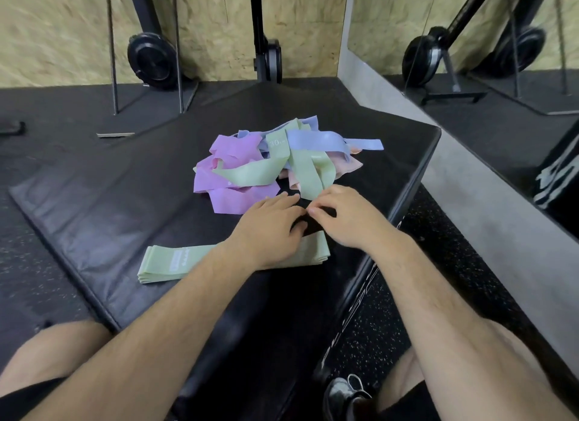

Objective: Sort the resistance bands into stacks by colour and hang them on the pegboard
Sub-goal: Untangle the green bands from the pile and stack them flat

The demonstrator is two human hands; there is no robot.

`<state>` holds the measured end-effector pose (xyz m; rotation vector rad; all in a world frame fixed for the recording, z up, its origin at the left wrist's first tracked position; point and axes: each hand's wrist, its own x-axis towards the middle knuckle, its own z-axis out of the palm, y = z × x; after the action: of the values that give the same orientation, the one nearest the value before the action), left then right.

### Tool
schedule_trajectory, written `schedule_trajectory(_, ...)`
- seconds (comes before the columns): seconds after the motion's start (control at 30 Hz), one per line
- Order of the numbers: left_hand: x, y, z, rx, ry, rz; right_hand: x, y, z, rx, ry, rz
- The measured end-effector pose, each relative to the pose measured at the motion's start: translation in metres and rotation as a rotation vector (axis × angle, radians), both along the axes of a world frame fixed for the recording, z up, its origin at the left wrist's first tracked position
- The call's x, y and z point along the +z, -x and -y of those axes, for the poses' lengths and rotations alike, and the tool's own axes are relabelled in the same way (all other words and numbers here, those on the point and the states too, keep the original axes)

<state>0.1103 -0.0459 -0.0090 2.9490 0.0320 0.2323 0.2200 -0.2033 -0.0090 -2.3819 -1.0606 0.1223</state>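
Observation:
A loose pile of resistance bands (275, 160) lies on the black padded mat (103, 201): purple, green, blue and pale pink ones tangled together. Nearer me a flat stack of green bands (169, 262) lies on the mat. My left hand (269, 229) rests palm down on the right end of that stack. My right hand (347, 216) is just beside it, fingers bent, and a dark band (313, 224) sits between the two hands. A long green band (308, 176) from the pile reaches down to my right fingers. No pegboard is in view.
The mat's right edge (416, 182) drops to speckled rubber floor. A grey ledge and a mirror (501, 60) run along the right. Black wheeled gym machines (153, 60) and a metal frame stand against the wooden wall behind. My knees and a shoe (347, 395) are at the bottom.

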Motion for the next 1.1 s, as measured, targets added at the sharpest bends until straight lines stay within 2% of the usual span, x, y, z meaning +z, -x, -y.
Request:
schedule_trajectory(0.13,-0.003,-0.041,-0.002,0.004,0.032,0.022,-0.010,-0.017,-0.009,-0.113,0.054,-0.030)
schedule_trajectory(0.23,-0.007,-0.055,0.000,-0.020,-0.006,0.036,-0.015,-0.021,-0.017,-0.099,0.208,0.025)
schedule_trajectory(0.3,-0.010,-0.057,0.001,-0.021,-0.001,0.050,-0.017,-0.023,-0.020,-0.088,0.216,0.063)
schedule_trajectory(0.47,-0.006,-0.054,-0.003,0.018,0.085,0.089,-0.007,-0.027,-0.017,-0.150,-0.055,-0.030)
schedule_trajectory(0.6,0.009,-0.054,0.000,0.023,0.167,0.238,0.014,-0.019,-0.010,-0.206,-0.316,-0.152)
schedule_trajectory(0.8,0.059,-0.052,0.006,0.037,0.257,0.380,0.059,-0.002,-0.009,-0.153,-0.722,-0.297)
schedule_trajectory(0.9,0.093,-0.052,0.002,0.037,0.289,0.451,0.090,-0.005,-0.014,-0.117,-0.737,-0.218)
schedule_trajectory(1.1,0.161,-0.061,-0.019,0.046,0.285,0.542,0.162,-0.021,-0.024,-0.066,-0.608,-0.089)
